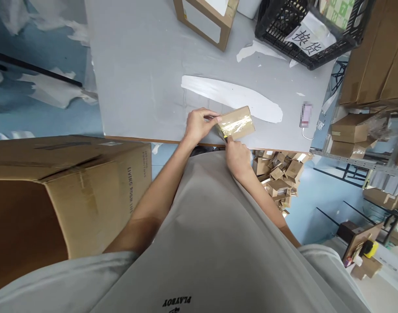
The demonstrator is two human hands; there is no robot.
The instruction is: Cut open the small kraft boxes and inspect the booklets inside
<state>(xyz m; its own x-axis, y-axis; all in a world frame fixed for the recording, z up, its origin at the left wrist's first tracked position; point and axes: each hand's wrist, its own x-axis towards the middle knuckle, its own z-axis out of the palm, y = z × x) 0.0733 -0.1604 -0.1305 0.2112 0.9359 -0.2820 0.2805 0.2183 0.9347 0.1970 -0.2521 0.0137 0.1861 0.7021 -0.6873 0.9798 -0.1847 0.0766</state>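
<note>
Smooth matte grey worktop (136, 74) across the upper middle of the frame, scuffed, with a thin brown front edge. Nearest, at the bottom: soft grey shirt (192, 217) with small dark lettering. At the centre, a small cardboard box (233, 124), held tilted at the worktop's front edge, flat-sided, plain brown, with glossy tape (240, 125) crinkled and glinting over the face. On its left end, the left hand (198, 125), fingers fairly straight and pinched narrow on the cardboard. Below the box, the right hand (238, 156), fingers curled tight around a small yellow-and-black tool (225, 138), mostly hidden, its tip close against the box's lower left corner.

At lower left, a big corrugated carton (88, 191), open-mouthed, with printed capitals down one side. Right of centre, beyond the worktop edge, a jumbled heap of small boxes (279, 178), angular and brown.

Just behind the held box, a long white strip (228, 93), flat, with rounded, uneven edges. Farther up, a brown frame-like box (203, 24) with pale panels, and toward the upper right a black plastic crate (272, 32), lattice-walled, with a creased white label (311, 39) bearing dark handwritten characters. At far right, stacked cartons (349, 128) on a metal shelf (375, 164).
</note>
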